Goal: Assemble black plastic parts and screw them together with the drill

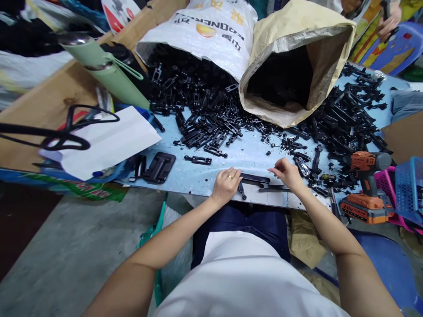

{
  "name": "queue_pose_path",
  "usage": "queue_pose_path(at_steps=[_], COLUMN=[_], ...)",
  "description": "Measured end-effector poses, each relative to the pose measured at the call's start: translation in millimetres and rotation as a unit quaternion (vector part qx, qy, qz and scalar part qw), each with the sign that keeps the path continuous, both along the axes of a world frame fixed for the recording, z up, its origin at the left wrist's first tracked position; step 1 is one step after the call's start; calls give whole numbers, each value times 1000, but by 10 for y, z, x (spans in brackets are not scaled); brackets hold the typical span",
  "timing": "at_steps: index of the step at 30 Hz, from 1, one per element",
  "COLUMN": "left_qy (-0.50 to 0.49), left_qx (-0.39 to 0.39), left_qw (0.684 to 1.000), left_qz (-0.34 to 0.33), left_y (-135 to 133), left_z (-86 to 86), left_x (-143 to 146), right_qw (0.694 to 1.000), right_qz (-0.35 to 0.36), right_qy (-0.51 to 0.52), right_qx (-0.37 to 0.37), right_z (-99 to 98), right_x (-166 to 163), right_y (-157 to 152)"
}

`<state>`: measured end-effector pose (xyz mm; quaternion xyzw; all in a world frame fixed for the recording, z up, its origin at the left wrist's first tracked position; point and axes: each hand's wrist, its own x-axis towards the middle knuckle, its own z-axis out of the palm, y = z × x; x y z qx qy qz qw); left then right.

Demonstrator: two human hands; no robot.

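My left hand (225,186), with a ring on one finger, is closed at the front edge of the table. Its fingertips hold the left end of a long black plastic bar (256,178), and a short black arm with a round end (242,191) sticks out below them. To the right, my right hand (287,174) hovers just above the table with thumb and fingers pinched together. Whatever is in that pinch is too small to make out. Another black bar (273,188) lies under my right wrist.
Black parts (211,127) are heaped behind my hands, before a white sack (211,31) and a paper sack (287,114). An orange cordless drill (366,185) stands right, near a blue basket (410,189). A green bottle (112,79) leans left. Another person's hand (390,22) shows at top right.
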<state>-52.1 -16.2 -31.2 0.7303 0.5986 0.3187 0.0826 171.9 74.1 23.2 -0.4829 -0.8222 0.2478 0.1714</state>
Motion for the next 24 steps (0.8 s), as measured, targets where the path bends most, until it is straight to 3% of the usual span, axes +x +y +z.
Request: queue_pose_path(at_steps=[2,8,12,16,19,22,24], left_qy=[33,60,82,112,134,159,165], left_qx=[-2,2,21,24,8,-25,-62], left_qw=[999,997,993,968,948,938,944], left_qz=[-20,-46,-88,-224,-289,-307,-278], left_y=[7,22,29,129,229,269,258], left_z=[-6,-29,-53,-41,-1,69,125], left_x=[-22,-80,-63,-4,57,159,266], right_qw=[999,972,963,970,971,969,968], right_qz=[22,108,171,174,172,162,156], right_qy=[-25,-163,-138,-84,-85,-92,-105], right_qx=[1,131,154,149,146,160,168], right_z=[-23,-58,-128,-261,-385,-493,-539], right_x=[13,-3,64,235,330,353,338], right_y=[-117,-292,-362,-404,-420,-434,-454])
